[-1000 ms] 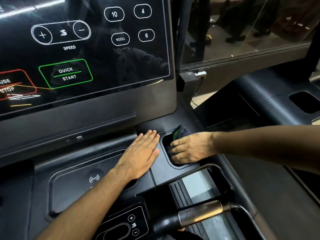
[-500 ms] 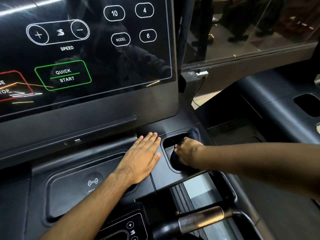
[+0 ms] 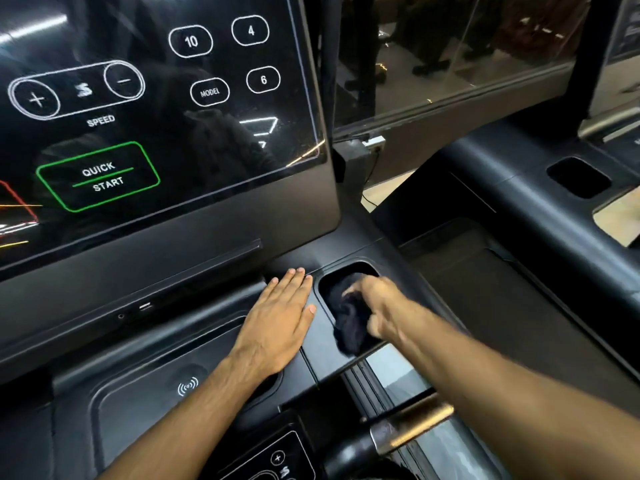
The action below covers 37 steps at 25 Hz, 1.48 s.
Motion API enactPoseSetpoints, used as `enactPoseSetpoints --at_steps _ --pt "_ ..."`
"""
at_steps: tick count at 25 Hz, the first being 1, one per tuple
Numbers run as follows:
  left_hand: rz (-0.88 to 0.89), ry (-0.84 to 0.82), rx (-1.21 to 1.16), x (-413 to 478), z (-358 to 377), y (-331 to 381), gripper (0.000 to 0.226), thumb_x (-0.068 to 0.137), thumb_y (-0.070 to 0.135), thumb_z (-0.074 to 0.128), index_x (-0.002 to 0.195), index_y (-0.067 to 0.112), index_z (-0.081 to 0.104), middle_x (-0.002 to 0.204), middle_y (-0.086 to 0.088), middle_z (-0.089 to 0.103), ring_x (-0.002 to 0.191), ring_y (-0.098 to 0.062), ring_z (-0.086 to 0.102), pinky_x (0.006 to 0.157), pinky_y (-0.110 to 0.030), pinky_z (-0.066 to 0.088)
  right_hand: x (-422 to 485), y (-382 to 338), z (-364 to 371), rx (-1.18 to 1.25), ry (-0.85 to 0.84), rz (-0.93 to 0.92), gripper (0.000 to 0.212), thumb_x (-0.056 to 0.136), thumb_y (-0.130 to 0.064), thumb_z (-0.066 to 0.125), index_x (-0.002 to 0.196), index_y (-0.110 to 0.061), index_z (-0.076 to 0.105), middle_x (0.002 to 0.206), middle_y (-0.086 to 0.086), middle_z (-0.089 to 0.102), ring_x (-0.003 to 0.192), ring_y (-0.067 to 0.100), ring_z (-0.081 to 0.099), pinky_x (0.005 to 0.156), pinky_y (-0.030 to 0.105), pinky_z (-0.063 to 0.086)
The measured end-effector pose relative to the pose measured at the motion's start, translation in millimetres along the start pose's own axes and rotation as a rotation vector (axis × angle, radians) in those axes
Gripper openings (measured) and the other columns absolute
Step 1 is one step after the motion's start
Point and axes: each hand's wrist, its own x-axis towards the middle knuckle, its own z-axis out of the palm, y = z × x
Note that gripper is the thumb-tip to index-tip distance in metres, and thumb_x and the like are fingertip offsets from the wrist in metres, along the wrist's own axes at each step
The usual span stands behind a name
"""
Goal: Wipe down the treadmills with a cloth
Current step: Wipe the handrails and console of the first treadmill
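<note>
A dark cloth (image 3: 349, 320) lies bunched inside the cup-holder recess (image 3: 349, 268) on the right of the treadmill's dark console (image 3: 214, 278). My right hand (image 3: 377, 303), blurred by motion, grips the cloth from the right, reaching down into the recess. To the left of the recess, my left hand (image 3: 280, 320) rests flat on the console ledge with its fingers straight and together. The touchscreen (image 3: 152, 109) with speed and quick-start buttons rises behind both hands.
A tray with a wireless symbol (image 3: 187, 386) lies under my left forearm. A metal-sleeved handlebar (image 3: 401, 431) crosses the lower right beside a small control pad (image 3: 277, 459). A neighbouring treadmill console (image 3: 540, 188) stands at right, with a glass partition (image 3: 450, 64) behind.
My right hand has shifted within the cup holder, dragging the cloth from the far end toward the near left side. My left hand has stayed flat in place.
</note>
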Motion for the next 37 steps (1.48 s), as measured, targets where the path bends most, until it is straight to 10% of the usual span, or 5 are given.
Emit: enactPoseSetpoints --at_steps 10,19,28,33,37 --pt "0.022 0.011 -0.094 -2 -5 -6 0.066 0.097 0.044 0.010 0.154 0.013 0.020 0.161 0.000 0.018 0.143 0.001 0.002 0.116 -0.018 -0.008 8 -19 51 0.348 -0.043 -0.020 0.010 0.074 -0.016 0.051 0.078 -0.012 0.042 0.074 0.002 0.051 0.054 0.013 0.052 0.049 0.019 0.047" --pt "-0.006 0.021 -0.074 -1 0 -1 0.073 0.091 0.047 0.005 0.153 0.014 0.023 0.161 0.000 0.019 0.149 -0.007 0.008 0.118 -0.022 -0.007 -6 -22 -16 -1.376 -0.498 -0.211 0.023 0.077 0.011 0.052 0.088 -0.009 0.055 0.078 0.023 0.054 0.061 0.026 0.052 0.044 0.025 0.037" --pt "-0.005 -0.010 -0.014 -7 -5 6 0.054 0.105 0.036 0.021 0.155 0.017 0.011 0.163 0.000 0.004 0.148 -0.007 -0.005 0.116 -0.024 -0.013 37 -25 -28 -2.592 -0.642 -1.741 0.044 0.098 -0.017 0.034 0.137 -0.023 0.054 0.139 -0.001 0.057 0.139 0.028 0.042 0.119 0.042 0.027" --pt "-0.006 -0.024 -0.012 -4 -6 6 0.055 0.104 0.039 0.017 0.155 0.017 0.011 0.163 0.001 0.005 0.147 -0.005 -0.006 0.118 -0.024 -0.011 57 -9 -27 -2.982 -0.411 -1.097 0.077 0.101 -0.036 0.050 0.158 -0.035 -0.001 0.168 -0.003 -0.005 0.154 0.027 0.002 0.123 0.047 0.004" --pt "0.006 -0.021 0.000 -4 -5 4 0.073 0.091 0.049 -0.002 0.154 0.016 0.014 0.163 0.000 0.009 0.143 -0.003 -0.007 0.116 -0.024 -0.010 38 9 -3 -2.795 -0.071 -0.623 0.062 0.094 -0.028 0.065 0.149 -0.021 0.039 0.156 0.006 0.039 0.143 0.032 0.035 0.114 0.050 0.027"
